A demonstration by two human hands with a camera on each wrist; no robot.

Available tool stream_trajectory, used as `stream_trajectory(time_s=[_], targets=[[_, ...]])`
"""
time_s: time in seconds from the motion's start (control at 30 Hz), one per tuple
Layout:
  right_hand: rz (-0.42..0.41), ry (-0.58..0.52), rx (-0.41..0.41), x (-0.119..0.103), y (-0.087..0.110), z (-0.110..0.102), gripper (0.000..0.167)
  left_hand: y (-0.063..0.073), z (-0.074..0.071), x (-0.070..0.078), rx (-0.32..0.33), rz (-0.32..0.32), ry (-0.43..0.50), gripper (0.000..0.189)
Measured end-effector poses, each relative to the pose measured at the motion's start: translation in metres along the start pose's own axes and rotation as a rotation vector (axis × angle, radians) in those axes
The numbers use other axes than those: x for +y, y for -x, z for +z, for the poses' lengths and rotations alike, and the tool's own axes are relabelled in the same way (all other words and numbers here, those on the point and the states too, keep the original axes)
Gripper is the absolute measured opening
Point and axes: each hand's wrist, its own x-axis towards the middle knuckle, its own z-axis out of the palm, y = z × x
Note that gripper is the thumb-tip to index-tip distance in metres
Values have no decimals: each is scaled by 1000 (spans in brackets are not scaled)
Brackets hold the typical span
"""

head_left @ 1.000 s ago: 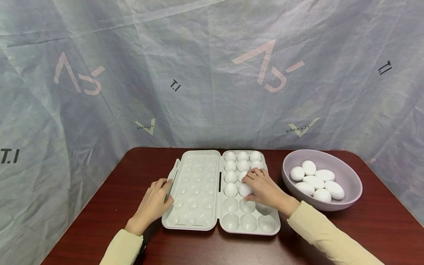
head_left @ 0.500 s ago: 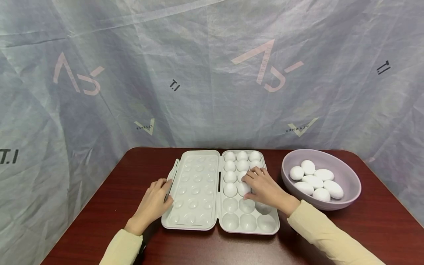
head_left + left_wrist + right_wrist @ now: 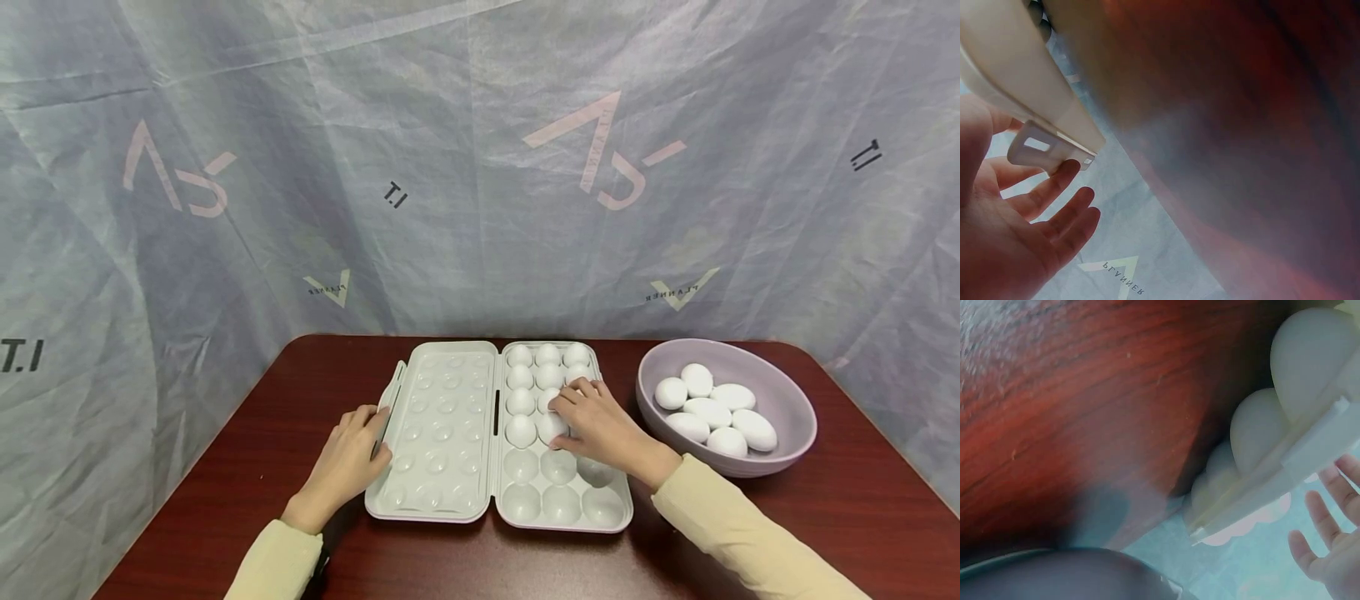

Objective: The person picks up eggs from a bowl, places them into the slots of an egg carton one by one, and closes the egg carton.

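A white plastic egg box (image 3: 488,500) lies unfolded on the table. Its dimpled lid (image 3: 442,492) is on the left, its tray on the right. White eggs (image 3: 521,403) fill slots in the tray's far rows, while the two near rows show bare hollows. My right hand (image 3: 600,425) holds an egg (image 3: 551,429) in the middle column, thumb near and fingers beyond it. It hides some slots on the right side. My left hand (image 3: 347,454) rests against the lid's outer edge, fingers loosely extended, a fingertip touching the latch flap (image 3: 1047,150).
Right of the egg box stands a purple-grey bowl (image 3: 798,417) with several white eggs (image 3: 707,412) in it. The dark red table (image 3: 420,558) ends at a grey printed curtain (image 3: 465,208) behind. The right forearm passes in front of the bowl.
Both hands keep their places on the egg box. The view shifts very slightly; the eggs in tray and bowl look the same.
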Motion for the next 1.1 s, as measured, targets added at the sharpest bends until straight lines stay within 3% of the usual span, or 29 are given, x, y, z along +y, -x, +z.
stream_trajectory(time_s=[0.27, 0.7, 1.1], targets=[[16, -20, 86, 14, 0, -23, 37, -1, 0, 0, -2, -2, 1, 44], [182, -6, 117, 56, 28, -50, 23, 0, 1, 0, -3, -6, -1, 45], [351, 0, -6, 91, 57, -58, 29, 0, 1, 0, 6, 1, 2, 45]])
